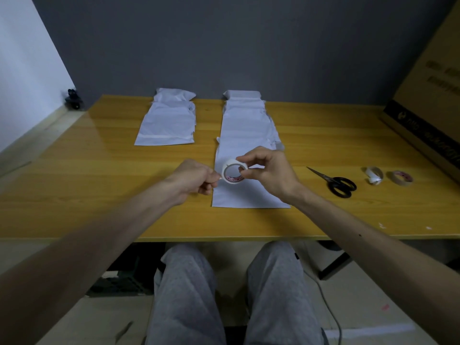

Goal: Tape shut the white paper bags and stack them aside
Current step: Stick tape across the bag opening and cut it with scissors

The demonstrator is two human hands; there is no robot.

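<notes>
Pinching the tape roll [234,170] in the right hand [268,170] just above the near paper bag [249,195]; nipping its left rim with the left hand [196,176]. To the bag's right, apart from its edge, scissors [333,181]; bare table [87,170] leftward.

wooden table [87,175] — bag piles [166,125] | scissors [339,184] | tape rolls [400,177] | box [423,108]

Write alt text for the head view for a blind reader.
A person's right hand grips a white roll of tape while the left hand pinches at its edge, above a long white paper bag on a yellow wooden table. Black-handled scissors and two small tape rolls lie to the right.
</notes>
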